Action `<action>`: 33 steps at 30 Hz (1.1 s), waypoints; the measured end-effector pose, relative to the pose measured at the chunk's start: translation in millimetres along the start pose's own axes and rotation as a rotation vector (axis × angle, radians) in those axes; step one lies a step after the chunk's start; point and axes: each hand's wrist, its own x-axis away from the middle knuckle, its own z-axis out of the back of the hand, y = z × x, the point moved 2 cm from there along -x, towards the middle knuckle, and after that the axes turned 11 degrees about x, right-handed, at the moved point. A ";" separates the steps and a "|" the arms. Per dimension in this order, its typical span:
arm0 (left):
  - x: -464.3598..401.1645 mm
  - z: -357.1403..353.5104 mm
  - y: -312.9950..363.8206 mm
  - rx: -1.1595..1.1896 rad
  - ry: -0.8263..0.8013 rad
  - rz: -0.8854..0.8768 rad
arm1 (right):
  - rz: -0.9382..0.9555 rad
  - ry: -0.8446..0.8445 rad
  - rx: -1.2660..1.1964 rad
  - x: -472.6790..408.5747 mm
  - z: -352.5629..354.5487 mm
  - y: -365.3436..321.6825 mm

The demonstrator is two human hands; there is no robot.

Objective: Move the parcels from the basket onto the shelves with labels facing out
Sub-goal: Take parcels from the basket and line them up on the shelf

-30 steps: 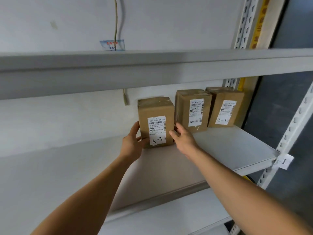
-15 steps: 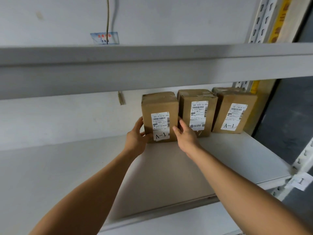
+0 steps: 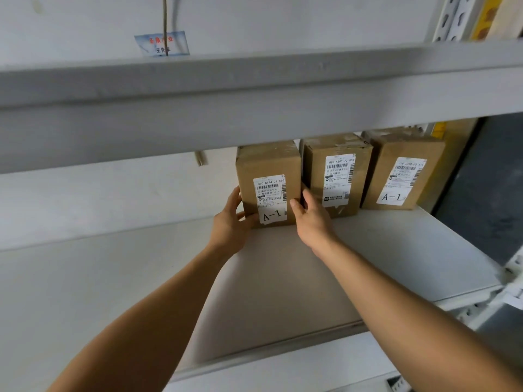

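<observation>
Both hands are on the brown cardboard parcel with the white A-1 label, which stands upright at the back of the pale grey metal shelf. Left hand cups its left edge, right hand grips the right edge. Two more brown boxes sit just beside it, labels facing out

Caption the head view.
Both hands, left hand and right hand, hold a labelled box upright on the shelf.
</observation>
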 end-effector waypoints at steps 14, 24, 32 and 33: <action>77.0 24.5 25.2 -0.199 -0.071 -0.014 | -0.016 0.094 0.032 129.3 47.2 -27.5; 179.4 13.3 48.9 -0.258 -0.426 -0.247 | -0.230 0.297 0.210 308.6 72.4 -31.6; 283.2 -47.5 58.4 -0.185 -0.728 -0.323 | -0.479 0.383 0.394 450.9 105.4 5.0; 296.5 -58.9 56.6 -0.192 -0.774 -0.313 | -0.508 0.394 0.409 469.3 109.5 13.6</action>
